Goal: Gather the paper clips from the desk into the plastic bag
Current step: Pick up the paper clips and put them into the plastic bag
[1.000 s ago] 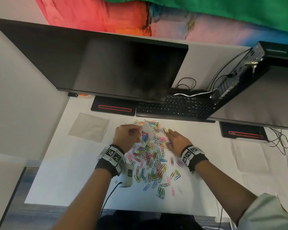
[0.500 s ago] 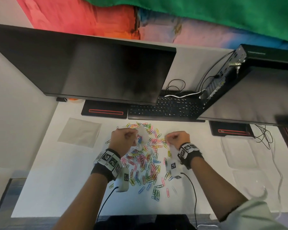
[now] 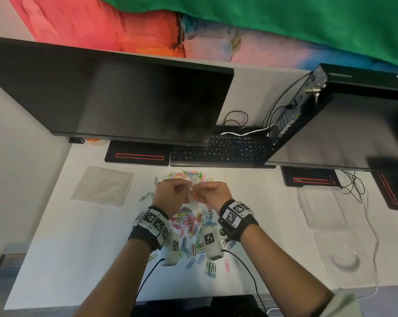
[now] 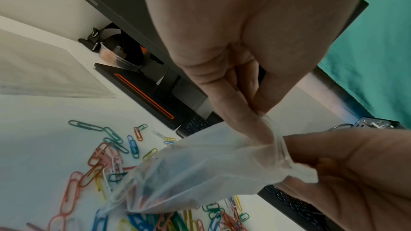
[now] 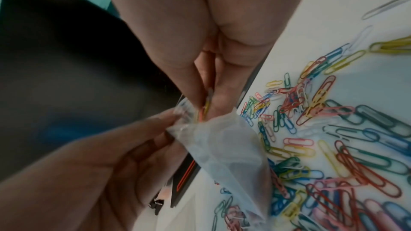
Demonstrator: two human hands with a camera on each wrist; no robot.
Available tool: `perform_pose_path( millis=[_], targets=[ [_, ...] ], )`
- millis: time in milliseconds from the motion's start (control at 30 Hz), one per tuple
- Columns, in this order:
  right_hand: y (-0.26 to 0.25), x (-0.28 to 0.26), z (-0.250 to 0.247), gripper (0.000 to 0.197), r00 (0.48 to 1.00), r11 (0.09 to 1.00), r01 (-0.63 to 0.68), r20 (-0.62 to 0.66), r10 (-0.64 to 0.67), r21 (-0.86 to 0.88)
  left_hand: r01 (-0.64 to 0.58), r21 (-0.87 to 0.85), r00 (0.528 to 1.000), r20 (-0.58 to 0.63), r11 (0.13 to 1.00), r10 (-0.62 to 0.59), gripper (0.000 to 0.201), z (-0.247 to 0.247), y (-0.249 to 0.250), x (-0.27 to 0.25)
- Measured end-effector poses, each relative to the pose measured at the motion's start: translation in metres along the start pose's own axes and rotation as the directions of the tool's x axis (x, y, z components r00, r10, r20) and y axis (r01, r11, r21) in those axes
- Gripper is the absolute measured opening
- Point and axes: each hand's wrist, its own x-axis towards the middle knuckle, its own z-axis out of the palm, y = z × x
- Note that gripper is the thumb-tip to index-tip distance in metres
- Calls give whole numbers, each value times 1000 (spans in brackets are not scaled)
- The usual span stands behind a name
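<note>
Both grips pinching plastic bag (image 4: 200, 169)

The paper clips (image 3: 193, 223) lie scattered on the desk (image 3: 79, 248), in front of the keyboard (image 3: 221, 154). Above them, the left hand (image 3: 170, 195) and right hand (image 3: 216, 193) meet at the plastic bag (image 4: 200, 173). A flat sheet (image 3: 103, 186) lies left.

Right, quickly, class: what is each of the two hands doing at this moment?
Left hand: closed, pinching the plastic bag at its mouth.
Right hand: closed, pinching paper clips at the bag's opening.
</note>
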Motion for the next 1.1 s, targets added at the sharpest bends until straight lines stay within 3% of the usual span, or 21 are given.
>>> perform_pose_path(
  millis=[133,367,633,833,900,967,1033,1100],
  targets=[
    [-6,-1,8,20,999,962,54,14,-52,-267,12,1,1000,23,1000,-12,13,2,0,1],
    [-10,-4,8,17,973,807,199,11,-232,-556,0,13,999,44,1000,-1,11,1,-4,4],
    [-10,-8,8,22,906,598,383,161,-391,-704,-22,23,999,28,999,22,13,-1,0,5],
    [-18,-10,0,26,878,588,460,241,-414,-665,-32,30,999,25,999,31,13,-2,-1,6],
    [-19,-6,-10,23,906,717,390,103,-411,-578,-36,40,999,14,999,36,14,-5,0,6],
    [-13,6,-30,18,909,791,263,-132,-395,-552,-29,24,1000,-4,999,29,14,-9,-1,7],
    [4,18,-56,22,934,743,14,-257,-248,-669,-9,1,1000,-16,1000,9,14,-13,-1,7],
    [30,24,-76,58,956,569,-255,-291,28,-782,1,-11,1000,-30,1000,-1,14,-16,-1,5]
  ],
)
